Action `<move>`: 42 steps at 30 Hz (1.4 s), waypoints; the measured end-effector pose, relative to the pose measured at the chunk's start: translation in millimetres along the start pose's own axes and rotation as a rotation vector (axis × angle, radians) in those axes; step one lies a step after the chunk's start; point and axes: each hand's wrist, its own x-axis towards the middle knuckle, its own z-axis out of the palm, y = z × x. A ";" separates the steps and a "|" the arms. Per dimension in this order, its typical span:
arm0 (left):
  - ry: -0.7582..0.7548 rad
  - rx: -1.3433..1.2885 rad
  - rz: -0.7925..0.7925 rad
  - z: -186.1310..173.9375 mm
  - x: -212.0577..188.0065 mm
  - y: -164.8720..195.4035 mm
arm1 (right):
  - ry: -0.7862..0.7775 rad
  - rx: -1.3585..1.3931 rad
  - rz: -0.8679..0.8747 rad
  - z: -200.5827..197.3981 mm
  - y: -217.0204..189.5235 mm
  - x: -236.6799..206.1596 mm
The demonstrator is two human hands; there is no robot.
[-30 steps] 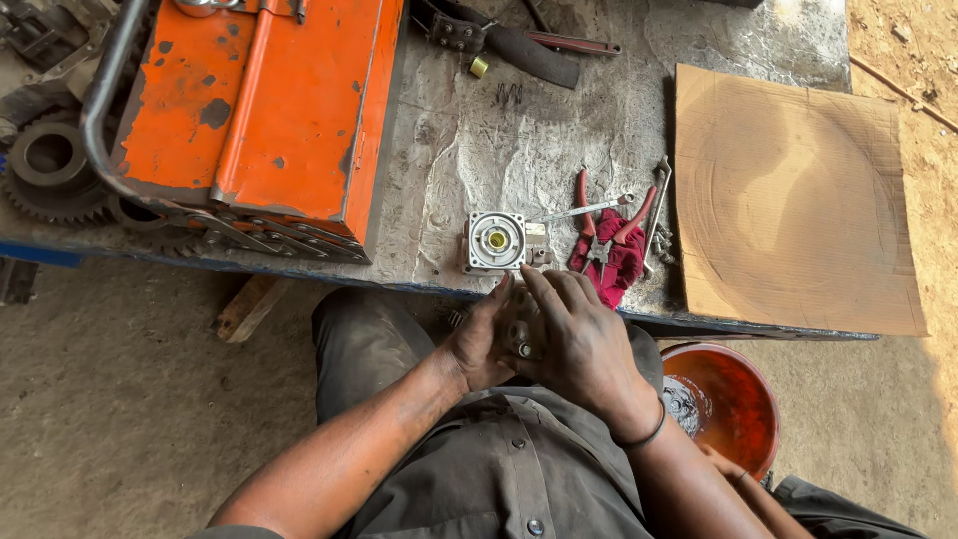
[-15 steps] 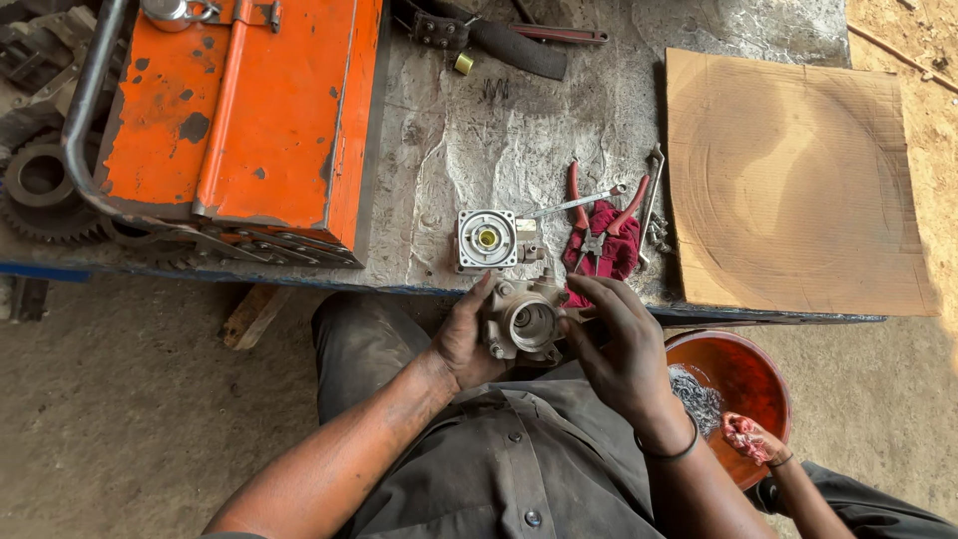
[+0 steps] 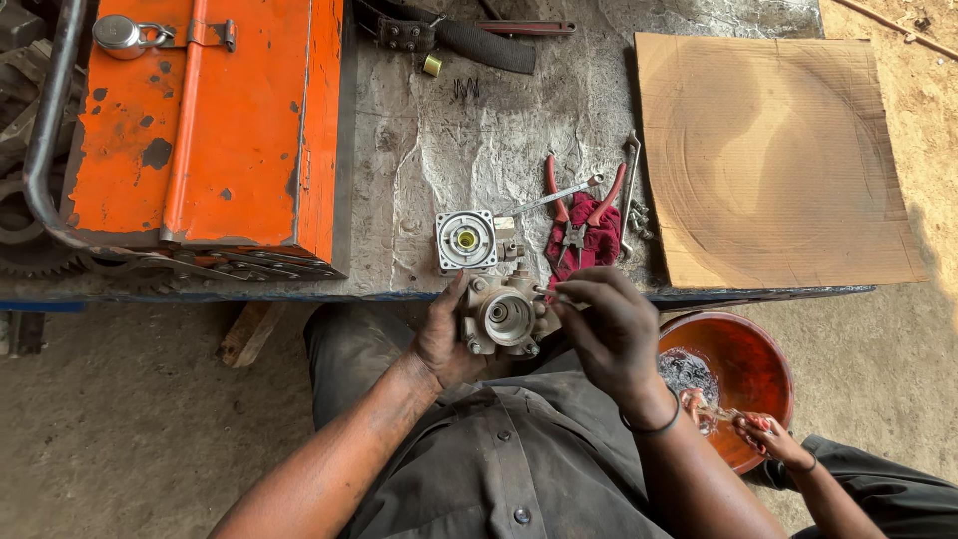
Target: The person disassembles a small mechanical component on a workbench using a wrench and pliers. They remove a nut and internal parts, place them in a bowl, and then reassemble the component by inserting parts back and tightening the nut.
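**Metal housing held over the lap, small tool at its edge**

Grimy workbench (image 3: 419, 150) outdoors, dirt floor all round. Only one view, from the head camera:

- Left hand (image 3: 444, 334) wraps round the side of a grey cast metal housing (image 3: 507, 317), thumb up along it. Housing sits off the bench, just in front of its edge, above the person's lap, round bore facing up.
- Right hand (image 3: 609, 329) has fingers pressed together, pinching a thin metal tool (image 3: 551, 293) whose tip meets the housing's upper right corner. Can't tell what kind of tool.
- On the bench just behind: square cover plate (image 3: 465, 240) with brass centre, red pliers (image 3: 584, 215) on a red rag, orange toolbox (image 3: 200, 130), cardboard sheet (image 3: 773, 160).
- Orange bowl (image 3: 753, 364) of liquid on the ground to the right; another person's hand (image 3: 768, 439) is at it.

Risks, as I judge them: housing is only held one-handed in mid-air and looks greasy, so a hard push from the tool could twist it loose. Anything small that pops off lands in the dirt.
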 end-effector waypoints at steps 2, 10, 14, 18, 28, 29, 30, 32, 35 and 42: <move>0.013 0.022 0.010 0.1 -1.2 1.5 | 0.100 0.427 0.105 -4.4 8.1 -5.2; 0.084 0.033 0.111 1.0 1.4 -0.1 | -0.076 1.059 0.637 1.5 39.5 -19.1; 0.156 -0.043 0.105 -0.3 2.0 1.6 | -0.299 0.099 0.300 20.3 20.4 -30.0; 0.110 -0.006 0.125 -3.8 2.5 1.8 | -0.259 0.010 0.064 15.1 8.3 -24.0; 0.401 0.016 0.131 -5.8 11.3 -5.3 | -0.169 1.134 0.629 9.7 15.0 -2.7; 0.440 0.028 0.129 -6.3 13.2 -5.7 | -0.228 0.829 0.604 20.9 12.3 -4.9; 0.413 0.012 0.145 -7.4 14.8 -7.2 | -0.281 0.525 0.573 31.1 9.0 -8.1; 0.362 -0.022 0.178 -10.5 18.8 -10.0 | -0.292 0.071 0.139 45.2 3.1 -13.8; 0.334 -0.002 0.205 -16.4 20.5 -13.3 | -0.234 -0.114 -0.059 50.5 -0.9 -18.6; 0.376 0.053 0.152 -21.0 21.4 -6.5 | 0.061 1.092 0.450 11.9 8.4 -6.0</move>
